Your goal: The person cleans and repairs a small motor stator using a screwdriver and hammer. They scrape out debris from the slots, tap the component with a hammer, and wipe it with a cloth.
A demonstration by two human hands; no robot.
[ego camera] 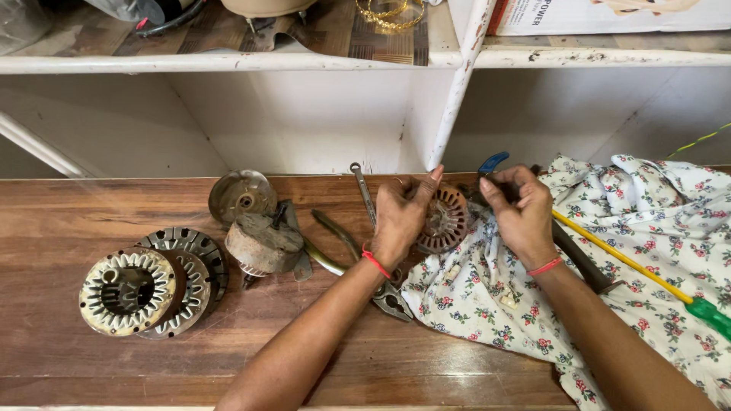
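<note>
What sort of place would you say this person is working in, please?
Probably a small motor repair bench: wound stators lie on the wooden table, pliers and a spanner beside them, and the left hand holds another stator.

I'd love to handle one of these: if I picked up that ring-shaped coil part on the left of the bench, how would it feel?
The ring-shaped coil part looks like stacked metal with windings, so probably stiff and heavy for its size. It lies flat on the wooden bench, leaning on a second ring, so it should slide rather than roll. The pale windings around its rim might snag or bend if gripped hard.
</note>
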